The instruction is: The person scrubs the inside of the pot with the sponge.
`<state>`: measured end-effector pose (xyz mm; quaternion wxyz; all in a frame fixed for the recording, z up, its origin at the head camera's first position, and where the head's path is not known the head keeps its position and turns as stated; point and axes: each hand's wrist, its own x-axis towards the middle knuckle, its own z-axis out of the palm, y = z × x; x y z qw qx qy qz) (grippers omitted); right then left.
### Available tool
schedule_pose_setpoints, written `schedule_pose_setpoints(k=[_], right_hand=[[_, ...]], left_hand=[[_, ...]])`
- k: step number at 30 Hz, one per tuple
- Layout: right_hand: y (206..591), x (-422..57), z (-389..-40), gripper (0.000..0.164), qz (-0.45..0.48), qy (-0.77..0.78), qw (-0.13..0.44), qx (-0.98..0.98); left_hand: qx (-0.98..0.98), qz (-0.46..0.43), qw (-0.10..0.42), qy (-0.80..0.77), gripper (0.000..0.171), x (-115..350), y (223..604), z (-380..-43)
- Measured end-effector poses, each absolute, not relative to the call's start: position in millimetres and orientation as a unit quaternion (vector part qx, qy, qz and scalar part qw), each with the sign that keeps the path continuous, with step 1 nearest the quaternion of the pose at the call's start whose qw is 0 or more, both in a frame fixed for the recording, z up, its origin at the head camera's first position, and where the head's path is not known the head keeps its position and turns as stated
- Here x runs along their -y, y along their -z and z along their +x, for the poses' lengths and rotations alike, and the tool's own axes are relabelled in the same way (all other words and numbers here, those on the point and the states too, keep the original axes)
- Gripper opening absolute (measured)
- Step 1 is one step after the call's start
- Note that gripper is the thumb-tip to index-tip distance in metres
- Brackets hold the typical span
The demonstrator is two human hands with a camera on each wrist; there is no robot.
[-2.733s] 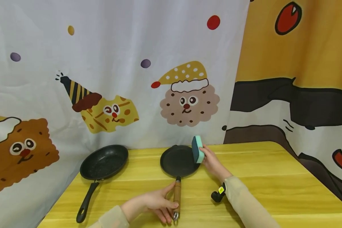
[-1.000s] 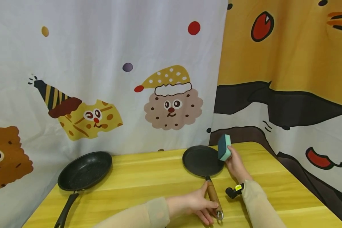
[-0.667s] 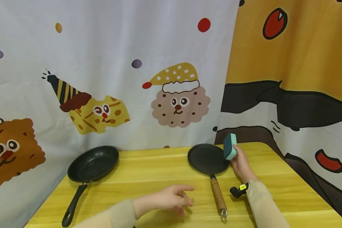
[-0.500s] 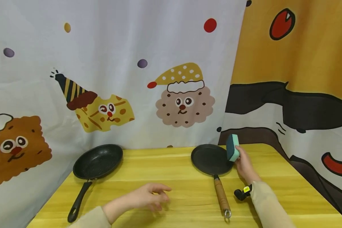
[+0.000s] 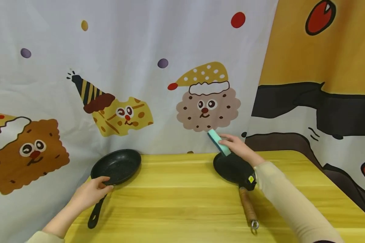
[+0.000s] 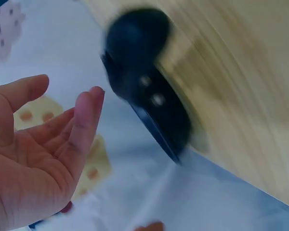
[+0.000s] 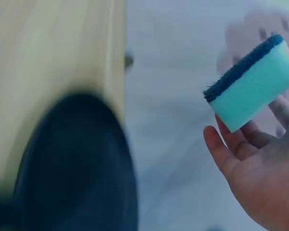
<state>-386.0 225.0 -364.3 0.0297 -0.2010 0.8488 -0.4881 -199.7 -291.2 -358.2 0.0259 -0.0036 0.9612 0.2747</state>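
Note:
My right hand (image 5: 238, 147) pinches a turquoise sponge (image 5: 220, 143) with a dark scouring side, raised above the far edge of the flat black pan. That flat pan (image 5: 228, 168) lies on the right of the table, its wooden handle (image 5: 247, 206) toward me; my wrist hides part of it. On the left stands a deeper black frying pan (image 5: 118, 167) with a black handle (image 5: 94, 216). My left hand (image 5: 89, 194) hovers over where that pan meets its handle, fingers loosely bent and apart. The left wrist view shows this hand (image 6: 43, 149) holding nothing.
The yellow wood-grain table (image 5: 176, 202) reaches back to a white curtain (image 5: 124, 40) printed with cartoon food. A second printed curtain (image 5: 337, 60) hangs at the right. A black wrist camera (image 5: 249, 182) sits on my right wrist.
My left hand has let go of the wooden handle and moved left to the deeper frying pan. The flat pan stands further right than before. My right hand has lifted and tilted the sponge.

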Motion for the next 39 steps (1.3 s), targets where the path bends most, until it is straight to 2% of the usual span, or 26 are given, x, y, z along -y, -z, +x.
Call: schedule_pose_setpoints(k=[3,8,14,18,25,30,33,39], right_hand=[[355.8,-181.9,-391.8,0.059,-0.248,0.479,0.061,-0.84],[363.2,-117.6,-394.0,0.055,-0.298,0.46,0.087,-0.832],[383.8,-58.7,-394.5,0.054,-0.288,0.511,0.12,-0.801],[393.0,-23.3,-394.2,0.058,-0.284,0.554,0.136,-0.771],[401.8,41.6,-377.3,0.057,-0.251,0.631,0.124,-0.724],[405.9,84.7,-357.0,0.056,-0.257,0.666,0.158,-0.682],[408.1,100.5,-351.9,0.056,-0.257,0.673,0.178,-0.67],[413.1,108.4,-352.0,0.053,-0.246,0.676,0.178,-0.671]], left_hand=[[-0.961,-0.024,0.042,-0.271,0.067,305.8,360.5,-201.1],[-0.917,-0.046,0.094,-0.385,0.073,318.4,379.2,-204.0],[-0.846,-0.068,0.159,-0.505,0.078,325.9,398.0,-204.1],[-0.815,-0.051,0.189,-0.545,0.078,330.8,400.8,-199.0],[-0.795,-0.017,0.214,-0.567,0.081,336.1,403.7,-192.2],[-0.797,-0.016,0.221,-0.562,0.081,340.0,401.6,-186.2],[-0.808,-0.022,0.218,-0.547,0.082,337.4,397.0,-184.2],[-0.826,-0.019,0.216,-0.521,0.082,323.5,395.9,-183.3]])
